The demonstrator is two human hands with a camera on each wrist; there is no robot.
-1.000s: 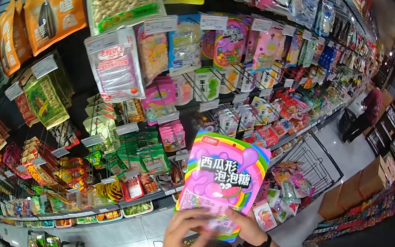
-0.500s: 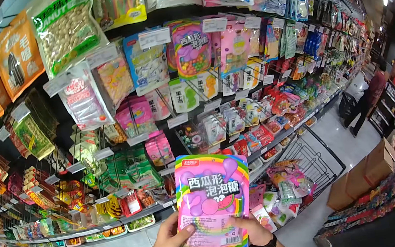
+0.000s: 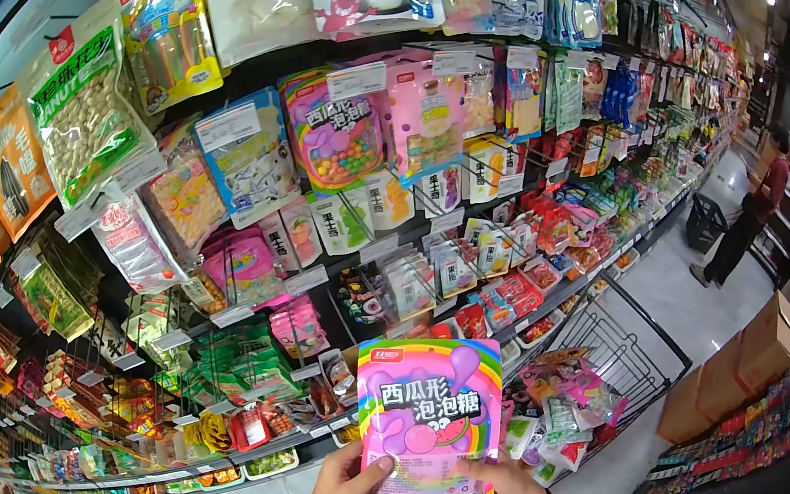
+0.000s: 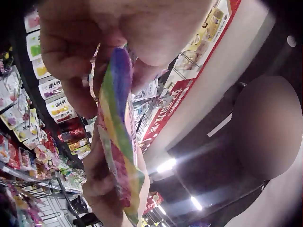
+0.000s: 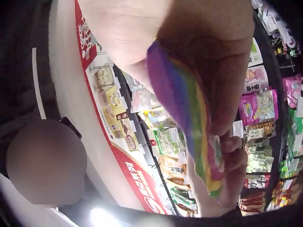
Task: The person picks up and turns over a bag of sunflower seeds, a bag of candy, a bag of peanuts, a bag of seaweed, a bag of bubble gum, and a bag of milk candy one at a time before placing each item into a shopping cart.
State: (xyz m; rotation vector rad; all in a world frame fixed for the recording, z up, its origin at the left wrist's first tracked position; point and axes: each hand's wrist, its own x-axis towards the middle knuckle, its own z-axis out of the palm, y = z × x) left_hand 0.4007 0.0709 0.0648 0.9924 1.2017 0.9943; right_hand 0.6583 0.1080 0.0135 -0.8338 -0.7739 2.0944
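A pink bag of bubble gum [image 3: 431, 414] with a rainbow border stands nearly upright in front of me, its small print and barcode facing me. My left hand [image 3: 338, 489] grips its lower left edge, thumb over the front and fingers behind. On the opposite edge my right hand [image 3: 511, 481] holds it the same way. In the left wrist view the bag [image 4: 118, 109] appears edge-on between thumb and fingers. The right wrist view also catches the bag's rainbow side [image 5: 182, 104] within the grip. Most fingers are hidden behind the bag in the head view.
Ahead, hooks carry hanging snack bags, among them a similar bubble gum bag [image 3: 335, 126]. A wire cart [image 3: 620, 337] with several packets stands at right. Cardboard boxes [image 3: 735, 366] sit beyond it. A person [image 3: 758, 206] with a black basket stands farther down the aisle.
The tilted bag has come upright and lower in view. My left hand, blurred across its lower front before, now grips the left edge. The head view has swung right and upward along the shelves.
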